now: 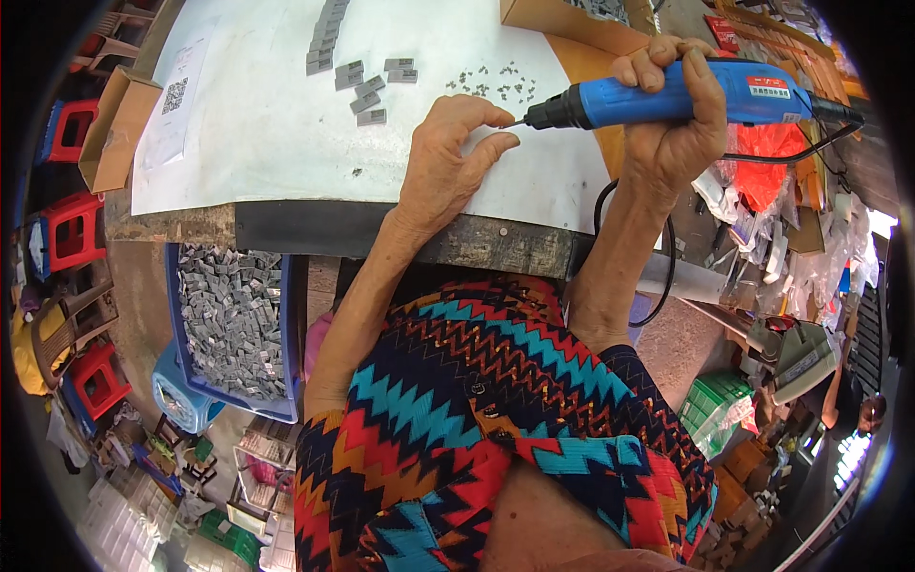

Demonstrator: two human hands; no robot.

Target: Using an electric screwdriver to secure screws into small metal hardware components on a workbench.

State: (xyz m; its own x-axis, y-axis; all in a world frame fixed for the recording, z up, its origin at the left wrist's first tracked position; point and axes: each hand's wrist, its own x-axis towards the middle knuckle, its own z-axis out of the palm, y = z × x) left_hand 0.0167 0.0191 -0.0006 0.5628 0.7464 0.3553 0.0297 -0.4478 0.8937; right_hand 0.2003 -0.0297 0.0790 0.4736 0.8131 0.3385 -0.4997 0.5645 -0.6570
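My right hand (pixel 681 119): wrapped firmly round the blue power screwdriver (pixel 610 103), thumb and fingers about its barrel
Screwdriver: held nearly level above the right part of the worktop (pixel 505 246), its black nose and thin bit (pixel 515 123) pointing to my left hand (pixel 448 157)
My left hand: thumb and forefinger curved with a gap between their tips, the bit's end at that gap; I cannot tell whether a tiny piece sits there or whether the bit touches my forefinger
Small dark pieces (pixel 507 69): scattered on the white sheet (pixel 286 143), just beyond the bit
Grey blocks (pixel 372 117): a few loose ones beyond my left hand, near a long row (pixel 327 38) of them
Blue tub (pixel 176 305): below the worktop's near edge, left of my left forearm, heaped with similar grey pieces (pixel 233 319)
Black cord (pixel 673 257): looped beside my right forearm
Cardboard box (pixel 572 29): at the far right of the worktop
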